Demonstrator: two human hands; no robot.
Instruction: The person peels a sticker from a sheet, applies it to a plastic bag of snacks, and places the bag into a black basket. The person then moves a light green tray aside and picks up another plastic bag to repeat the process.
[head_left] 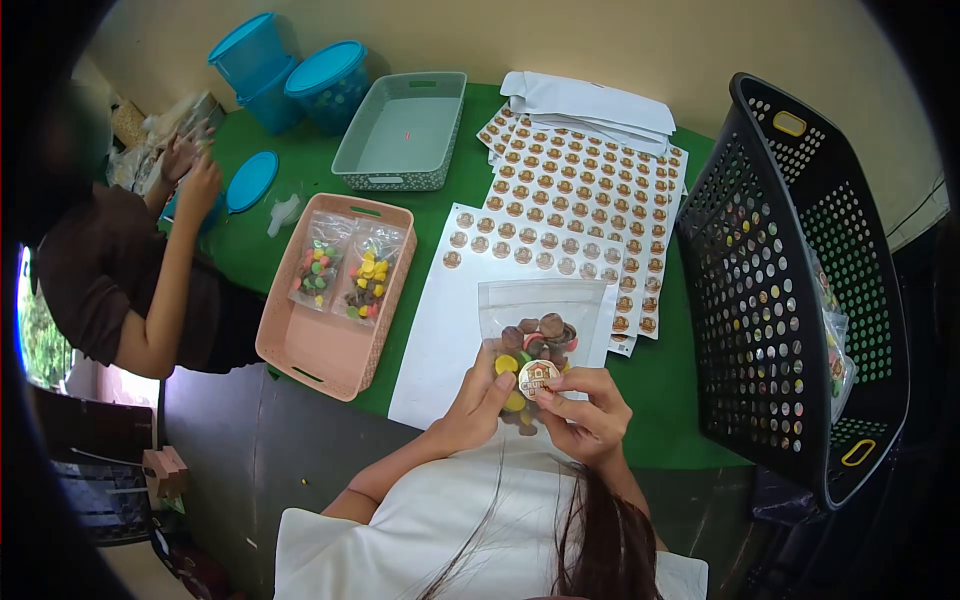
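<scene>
A clear pouch (545, 297) of brown, yellow, green and reddish sweets is in front of me, its transparent top pointing away. My left hand (474, 402) is closed on the pouch's left side, thumb across its front. A round sticker (539, 377) with a brown and gold house-like logo lies against the pouch front. My right hand (592, 412) pinches the sticker's right edge between thumb and fingers. Beneath the pouch, white sticker sheets (440, 330) printed with rows of the same round logo spread across the table; the nearest has bare areas.
A pink basket (325, 345) at left holds two filled pouches (372, 270). Behind it stand a grey-green basket (400, 125) and blue-lidded tubs (328, 85). At right, a tall black perforated basket (750, 290) contains pouches. Another person (110, 270) works at the table's left end.
</scene>
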